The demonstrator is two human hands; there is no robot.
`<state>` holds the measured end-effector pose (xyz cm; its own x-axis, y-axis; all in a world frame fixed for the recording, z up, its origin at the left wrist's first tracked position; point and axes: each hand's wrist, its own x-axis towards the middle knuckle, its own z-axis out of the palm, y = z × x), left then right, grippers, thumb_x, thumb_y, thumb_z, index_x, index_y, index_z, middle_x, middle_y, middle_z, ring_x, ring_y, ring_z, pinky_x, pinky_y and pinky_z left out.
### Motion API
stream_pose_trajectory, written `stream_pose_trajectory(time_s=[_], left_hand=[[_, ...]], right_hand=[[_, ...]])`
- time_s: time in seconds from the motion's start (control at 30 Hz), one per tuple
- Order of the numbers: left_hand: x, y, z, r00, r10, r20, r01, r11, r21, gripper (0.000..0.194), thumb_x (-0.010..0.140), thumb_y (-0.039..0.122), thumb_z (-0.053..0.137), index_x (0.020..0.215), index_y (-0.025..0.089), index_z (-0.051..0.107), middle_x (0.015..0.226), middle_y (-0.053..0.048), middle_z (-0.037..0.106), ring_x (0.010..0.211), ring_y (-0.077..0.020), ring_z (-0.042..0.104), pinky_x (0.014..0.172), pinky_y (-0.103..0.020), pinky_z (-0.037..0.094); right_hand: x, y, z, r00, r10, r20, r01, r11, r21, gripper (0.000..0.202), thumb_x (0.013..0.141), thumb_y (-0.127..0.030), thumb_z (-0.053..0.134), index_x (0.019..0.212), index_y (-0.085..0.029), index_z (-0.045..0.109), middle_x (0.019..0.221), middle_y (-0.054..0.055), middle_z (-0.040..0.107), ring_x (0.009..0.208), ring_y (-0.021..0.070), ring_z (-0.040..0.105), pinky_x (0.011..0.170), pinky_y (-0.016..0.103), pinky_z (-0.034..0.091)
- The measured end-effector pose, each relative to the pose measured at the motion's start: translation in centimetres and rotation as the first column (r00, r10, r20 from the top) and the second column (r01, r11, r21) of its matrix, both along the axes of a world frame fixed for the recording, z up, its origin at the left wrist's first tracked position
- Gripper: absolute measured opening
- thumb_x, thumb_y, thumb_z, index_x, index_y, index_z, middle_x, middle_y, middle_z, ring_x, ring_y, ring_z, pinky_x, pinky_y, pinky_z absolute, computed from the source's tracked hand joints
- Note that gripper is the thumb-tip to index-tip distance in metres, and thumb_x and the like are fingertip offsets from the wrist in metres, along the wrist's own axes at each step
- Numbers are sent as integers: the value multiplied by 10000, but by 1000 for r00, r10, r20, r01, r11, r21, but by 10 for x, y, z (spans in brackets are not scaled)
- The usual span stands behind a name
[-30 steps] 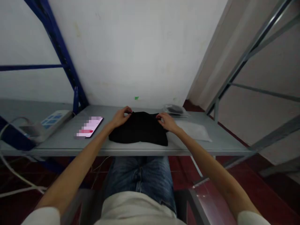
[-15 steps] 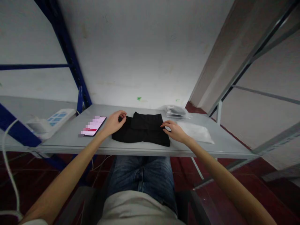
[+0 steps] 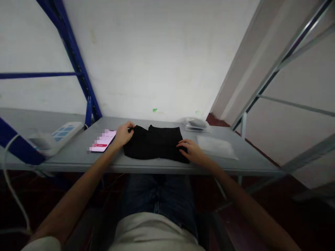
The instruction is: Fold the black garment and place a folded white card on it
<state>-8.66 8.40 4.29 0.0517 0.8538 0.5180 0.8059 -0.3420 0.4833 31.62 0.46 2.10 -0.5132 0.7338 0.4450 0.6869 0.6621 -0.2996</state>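
Observation:
A black garment [image 3: 154,143], partly folded over itself, lies flat on the grey tabletop; I cannot tell its exact kind. At its upper left corner my left hand [image 3: 125,133] is closed, pinching the edge of the fabric between thumb and fingers. My right hand [image 3: 192,150] rests on the garment's right edge, fingers stretched and apart, touching the cloth without gripping it. A flat, whitish plastic bag [image 3: 218,147] lies just right of that hand.
A phone with a lit screen [image 3: 103,141] lies left of the garment. Clear plastic packages [image 3: 196,124] sit against the wall at the back right. Farther left is a white power strip [image 3: 64,134]. A blue metal post [image 3: 75,55] rises at the table's left side.
My left hand has moved slightly left, drawing the garment's upper left corner outward and flatter. My right hand has shifted a little left and down on the right edge.

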Motion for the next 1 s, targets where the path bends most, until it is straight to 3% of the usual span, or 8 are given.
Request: stream_pose_trajectory(time_s=[0.07,0.17,0.3,0.37,0.5,0.67,0.83,1.0], left_hand=[[-6,-9,5,998,-60,34,59,998,11,348,781,209,508,1092,227,661,1054,-61,765,1030,-256,708,960,-389,536],[-15,-23,12,986,-154,-57,154,988,-2,406,782,211,484,1131,236,690,1067,-55,773,1041,-273,704,1046,-471,504],[-30,-43,12,928,-244,-281,233,970,-74,395,788,186,449,1032,276,746,1093,-38,787,1111,-266,702,1251,-562,278],[-36,-53,9,899,-263,-349,248,965,-87,431,785,180,451,1074,276,756,1165,-54,779,1171,-272,691,1272,-561,240],[-44,-82,3,869,-286,-405,283,957,-67,512,849,206,457,1303,248,689,1349,-93,710,1312,-298,618,1260,-571,275],[-46,-110,2,839,-399,-368,382,916,-122,338,905,352,576,1194,291,741,1330,-58,721,1287,-290,632,1184,-476,432],[-47,-107,2,858,-421,-295,403,907,-122,291,955,488,581,1047,290,772,1237,-47,762,1229,-276,667,1124,-449,492],[-50,-100,4,870,-440,-222,418,897,-142,317,942,554,598,1031,308,778,1174,-31,781,1186,-273,684,1092,-439,511]], right_hand=[[3,-2,0,1000,-6,0,6,1000,-11,246,973,-244,607,1197,-257,709,1274,102,656,1220,268,612,1095,507,500],[8,-7,1,1000,-1,8,1,1000,-24,241,980,-268,618,1201,-256,714,1286,105,665,1217,269,621,1092,506,505],[19,-19,3,1000,13,8,-13,998,-58,246,985,-332,645,1214,-278,716,1343,95,661,1254,262,624,1106,491,505],[25,-26,5,1000,23,12,-22,997,-76,263,975,-366,670,1222,-288,717,1344,86,670,1260,260,630,1109,477,509],[36,-40,9,999,50,15,-48,994,-101,289,960,-387,699,1234,-300,726,1318,78,693,1232,263,652,1099,462,523],[42,-45,8,998,64,3,-64,992,-105,232,994,-357,645,1191,-303,756,1278,78,705,1188,248,673,1073,447,540],[40,-40,8,998,63,-1,-63,991,-117,206,991,-354,645,1143,-299,774,1233,78,721,1140,248,690,1051,444,549],[37,-40,13,999,44,-1,-44,995,-89,237,1027,-368,571,1103,-283,779,1105,72,755,1036,241,712,969,415,572]])
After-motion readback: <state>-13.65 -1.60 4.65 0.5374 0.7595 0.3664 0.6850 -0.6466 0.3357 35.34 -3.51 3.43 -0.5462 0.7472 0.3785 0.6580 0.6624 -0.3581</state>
